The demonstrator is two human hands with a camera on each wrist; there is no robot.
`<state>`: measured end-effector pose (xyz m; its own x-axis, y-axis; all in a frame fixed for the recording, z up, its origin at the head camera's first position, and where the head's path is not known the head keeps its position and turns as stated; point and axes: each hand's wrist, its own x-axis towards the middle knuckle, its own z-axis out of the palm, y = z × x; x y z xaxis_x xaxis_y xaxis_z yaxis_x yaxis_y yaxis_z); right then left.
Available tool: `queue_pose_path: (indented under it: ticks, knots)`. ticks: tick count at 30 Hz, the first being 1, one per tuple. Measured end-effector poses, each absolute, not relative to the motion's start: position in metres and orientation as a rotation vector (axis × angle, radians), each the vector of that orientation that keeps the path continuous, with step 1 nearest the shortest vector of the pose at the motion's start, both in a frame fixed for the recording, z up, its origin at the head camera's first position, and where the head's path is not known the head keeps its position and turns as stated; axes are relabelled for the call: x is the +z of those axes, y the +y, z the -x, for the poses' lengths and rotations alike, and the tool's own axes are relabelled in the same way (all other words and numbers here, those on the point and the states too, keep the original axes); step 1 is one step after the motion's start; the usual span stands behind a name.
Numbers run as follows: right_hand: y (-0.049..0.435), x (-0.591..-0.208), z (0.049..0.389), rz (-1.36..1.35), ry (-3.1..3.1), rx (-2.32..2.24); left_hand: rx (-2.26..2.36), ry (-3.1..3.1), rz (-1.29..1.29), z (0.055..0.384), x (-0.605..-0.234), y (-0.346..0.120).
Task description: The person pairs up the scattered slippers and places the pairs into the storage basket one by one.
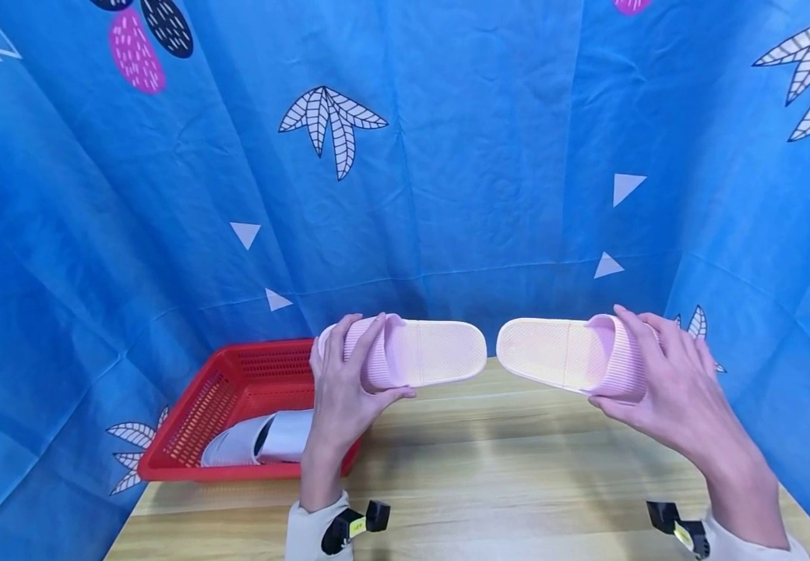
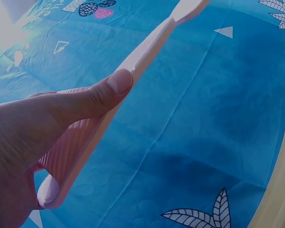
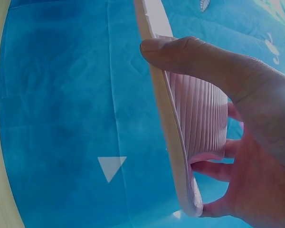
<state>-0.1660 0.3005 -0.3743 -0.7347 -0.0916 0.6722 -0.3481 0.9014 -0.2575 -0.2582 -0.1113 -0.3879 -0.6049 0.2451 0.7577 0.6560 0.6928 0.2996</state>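
Note:
Two pink slippers with ribbed straps are held up above the table, heel ends facing each other with a small gap between. My left hand (image 1: 343, 389) grips the left slipper (image 1: 447, 352) around its strap and toe end; in the left wrist view the thumb presses along the edge of that slipper (image 2: 78, 142). On the other side my right hand (image 1: 674, 382) grips the right slipper (image 1: 538, 351) the same way. The right wrist view has its ribbed strap (image 3: 202, 116) between thumb and fingers.
A red plastic basket (image 1: 188, 417) stands at the left of the wooden table (image 1: 489, 483). Inside it lie grey-white slippers (image 1: 237, 444), partly hidden by my left hand. Blue patterned cloth (image 1: 475, 156) hangs behind and at both sides.

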Motion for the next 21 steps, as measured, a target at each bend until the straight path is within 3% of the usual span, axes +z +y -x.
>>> queue_pose_path:
  ticks: [21]
  knots:
    - [0.292,-0.373,0.167,-0.376,-2.376,0.500,-0.731,-2.203,0.722,0.259,-0.392,-0.098]
